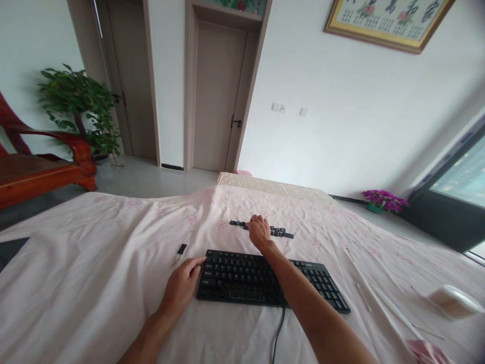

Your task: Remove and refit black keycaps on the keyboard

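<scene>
A black keyboard lies on a pale pink floral cloth, its cable running toward me. My left hand rests at the keyboard's left edge, fingers curled against its corner. My right hand reaches over the keyboard to a row of loose black keycaps laid out beyond it, with the fingers bent down onto the caps. Whether it pinches one is hidden by the hand. A small black tool lies left of the keyboard.
A white round container and thin white sticks lie at the right. A dark flat object sits at the left edge. Beyond are a red wooden bench, a potted plant, doors and purple flowers.
</scene>
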### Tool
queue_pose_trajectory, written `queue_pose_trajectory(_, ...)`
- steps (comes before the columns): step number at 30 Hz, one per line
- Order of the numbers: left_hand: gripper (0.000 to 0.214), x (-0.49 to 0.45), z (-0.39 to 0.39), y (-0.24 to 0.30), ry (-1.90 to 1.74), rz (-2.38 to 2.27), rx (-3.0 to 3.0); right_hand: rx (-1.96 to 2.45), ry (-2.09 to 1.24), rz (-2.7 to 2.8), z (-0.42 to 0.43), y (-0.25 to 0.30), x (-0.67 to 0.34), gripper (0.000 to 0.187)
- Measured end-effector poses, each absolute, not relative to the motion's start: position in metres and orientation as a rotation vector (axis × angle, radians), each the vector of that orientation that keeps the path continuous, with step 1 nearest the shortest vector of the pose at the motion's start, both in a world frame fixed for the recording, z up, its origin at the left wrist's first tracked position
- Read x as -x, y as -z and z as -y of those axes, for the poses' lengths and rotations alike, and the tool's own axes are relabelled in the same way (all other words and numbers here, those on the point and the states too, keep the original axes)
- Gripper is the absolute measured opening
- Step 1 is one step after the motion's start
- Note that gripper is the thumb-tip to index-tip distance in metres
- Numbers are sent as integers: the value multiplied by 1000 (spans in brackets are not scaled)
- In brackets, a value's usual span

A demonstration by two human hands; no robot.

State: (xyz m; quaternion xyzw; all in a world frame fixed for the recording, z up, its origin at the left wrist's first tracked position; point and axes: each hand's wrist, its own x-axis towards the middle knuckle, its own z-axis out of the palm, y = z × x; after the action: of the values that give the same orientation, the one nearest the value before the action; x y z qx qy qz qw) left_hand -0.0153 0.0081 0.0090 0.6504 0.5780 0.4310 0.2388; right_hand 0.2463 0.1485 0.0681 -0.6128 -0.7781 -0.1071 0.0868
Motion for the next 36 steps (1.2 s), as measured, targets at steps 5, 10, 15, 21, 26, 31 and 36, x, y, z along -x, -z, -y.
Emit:
queue_pose_trajectory(5,33,15,-9,-6,-1182,-1573,-1798,1808,323,2342,-153,-64,-241,27)
queue_pose_trajectory(10,35,15,-8,-8,-1197,-1564,-1797,1783,274,2374,-154,-63,-237,22)
queue_pose_trajectory(15,35,14,-7,-10,-1193,-1552,-1797,1785,157,2381,-152,-65,-232,20)
queue_pose_trajectory(21,33,15,-6,-13,-1201,-1581,-1803,1863,-114,2345,-147,-63,-230,20)
queue_pose_trajectory(26,34,15,-5,-15,-1211,-1585,-1813,1907,-216,2313,-143,-60,-231,19)
queue_pose_trajectory(31,33,15,-7,-13,-1214,-1569,-1819,1913,-226,2289,-142,-58,-230,20)
queue_pose_trajectory(36,33,16,-7,-11,-1203,-1570,-1825,1903,-189,2276,-136,-61,-226,19)
